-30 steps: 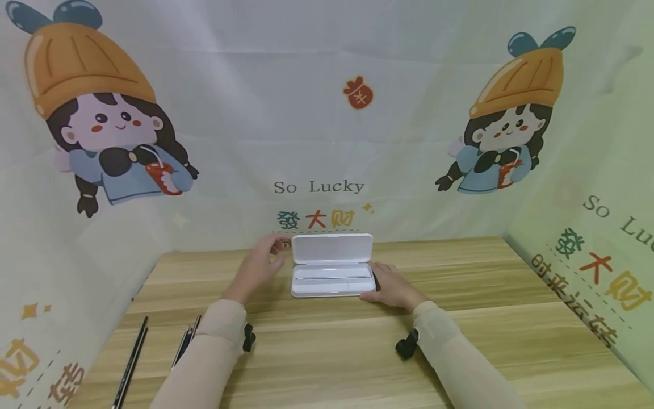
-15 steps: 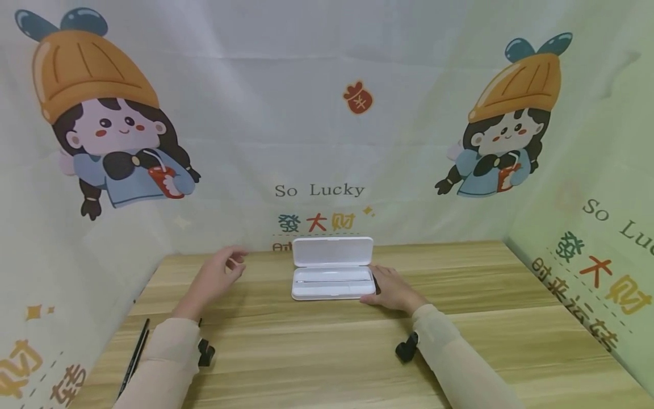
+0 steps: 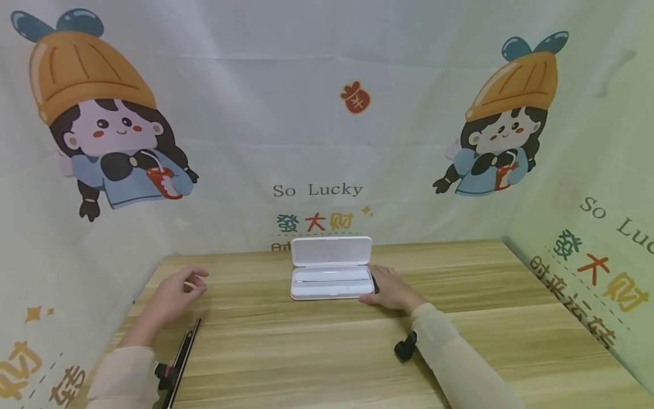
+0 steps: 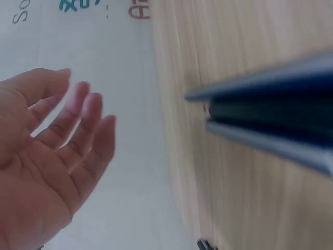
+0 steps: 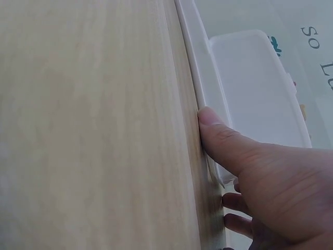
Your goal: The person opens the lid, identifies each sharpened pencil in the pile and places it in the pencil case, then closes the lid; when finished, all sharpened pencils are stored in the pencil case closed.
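Observation:
A white pencil case stands open near the back of the table, its lid upright. A thin silvery rod lies lengthwise inside it. My right hand holds the case by its right end; in the right wrist view the thumb presses its front edge. On the left my left hand hovers over the table with loosely bent fingers and nothing in them. Slender dark sticks lie beside the left wrist. They loom large and blurred as dark sticks in the left wrist view.
The wood-grain table reaches back to a pale printed cloth that hangs behind and along both sides. A small black camera sits on the right wrist. My left sleeve covers the table's front left.
My left hand has moved left and nearer to me, away from the case. The left-hand pair of sticks is now hidden by the sleeve. My right hand stays on the case.

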Demonstrator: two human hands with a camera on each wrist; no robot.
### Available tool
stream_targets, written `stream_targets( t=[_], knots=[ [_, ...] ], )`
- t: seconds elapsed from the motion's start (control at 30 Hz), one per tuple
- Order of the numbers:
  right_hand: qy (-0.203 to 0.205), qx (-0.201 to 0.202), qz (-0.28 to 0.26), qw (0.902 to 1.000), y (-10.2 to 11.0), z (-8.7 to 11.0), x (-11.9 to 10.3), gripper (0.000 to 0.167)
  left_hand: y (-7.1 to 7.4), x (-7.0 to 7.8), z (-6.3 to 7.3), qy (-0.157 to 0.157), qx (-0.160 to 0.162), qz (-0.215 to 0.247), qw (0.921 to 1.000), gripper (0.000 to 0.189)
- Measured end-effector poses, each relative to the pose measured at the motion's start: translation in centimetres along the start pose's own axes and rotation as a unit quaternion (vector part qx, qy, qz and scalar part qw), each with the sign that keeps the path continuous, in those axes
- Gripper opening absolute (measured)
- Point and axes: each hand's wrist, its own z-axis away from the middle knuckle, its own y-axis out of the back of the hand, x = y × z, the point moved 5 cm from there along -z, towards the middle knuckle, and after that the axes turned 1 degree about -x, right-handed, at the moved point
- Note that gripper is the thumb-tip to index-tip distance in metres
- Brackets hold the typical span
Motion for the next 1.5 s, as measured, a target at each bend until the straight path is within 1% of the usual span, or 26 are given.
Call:
stream_targets(
  t=[0.1, 0.17, 0.23, 0.33, 0.37, 0.43, 0.47, 0.6, 0.63, 0.73, 0.87, 1.07, 1.13, 1.3, 1.4, 1.5],
  knots=[
    [0.0, -0.001, 0.004, 1.0, 0.0, 0.0, -0.1, 0.086, 0.4, -0.7, 0.8, 0.006, -0.016, -0.007, 0.9998, 0.031],
    [0.003, 0.001, 0.004, 1.0, 0.1, 0.0, -0.2, 0.086, 0.5, -1.2, 1.4, 0.023, -0.04, -0.01, 0.9989, 0.034],
    [0.007, 0.003, 0.003, 1.0, 0.2, 0.1, -0.4, 0.085, 0.6, -1.6, 2.1, 0.041, -0.074, -0.009, 0.9964, 0.036],
    [0.011, 0.005, -0.005, 0.9999, 0.4, 0.3, -0.6, 0.084, 0.6, -2.2, 3.2, 0.091, -0.127, 0.017, 0.9876, 0.042],
    [0.01, 0.005, -0.007, 0.9999, 0.4, 0.3, -0.7, 0.084, 0.6, -2.3, 3.6, 0.103, -0.136, 0.025, 0.9849, 0.043],
    [0.006, 0.003, -0.011, 0.9999, 0.4, 0.3, -0.7, 0.083, 0.5, -2.5, 4.3, 0.133, -0.156, 0.055, 0.9771, 0.047],
    [0.004, 0.003, -0.012, 0.9999, 0.4, 0.4, -0.7, 0.083, 0.5, -2.6, 4.7, 0.15, -0.161, 0.07, 0.9731, 0.048],
    [-0.002, 0.001, -0.017, 0.9999, 0.1, 0.3, -0.5, 0.082, 0.1, -2.9, 5.8, 0.183, -0.184, 0.112, 0.9592, 0.05],
    [-0.003, 0.0, -0.016, 0.9999, 0.0, 0.3, -0.4, 0.082, 0.0, -3.0, 5.9, 0.189, -0.188, 0.116, 0.9567, 0.05],
    [-0.004, 0.001, -0.019, 0.9998, -0.2, 0.2, -0.2, 0.083, -0.3, -3.0, 6.2, 0.192, -0.204, 0.126, 0.9517, 0.05],
    [-0.006, 0.002, -0.023, 0.9997, -0.2, 0.2, -0.2, 0.084, -0.5, -3.0, 6.2, 0.186, -0.204, 0.126, 0.953, 0.047],
    [-0.004, 0.002, -0.016, 0.9999, 0.0, 0.0, -0.2, 0.084, -0.9, -3.5, 6.2, 0.203, -0.191, 0.097, 0.9554, 0.044],
    [-0.003, 0.003, -0.016, 0.9999, -0.1, 0.0, -0.2, 0.084, -1.0, -3.7, 6.3, 0.208, -0.187, 0.1, 0.9548, 0.042],
    [-0.002, 0.004, -0.015, 0.9999, -0.2, -0.1, 0.0, 0.084, -0.8, -3.8, 6.7, 0.204, -0.195, 0.126, 0.9509, 0.045],
    [-0.001, 0.007, -0.016, 0.9998, -0.2, -0.1, 0.0, 0.084, -0.8, -3.9, 6.8, 0.21, -0.195, 0.119, 0.9506, 0.047],
    [-0.002, 0.005, -0.013, 0.9999, -0.3, -0.1, 0.0, 0.084, -0.6, -3.9, 6.8, 0.223, -0.191, 0.103, 0.9503, 0.046]
  ],
)
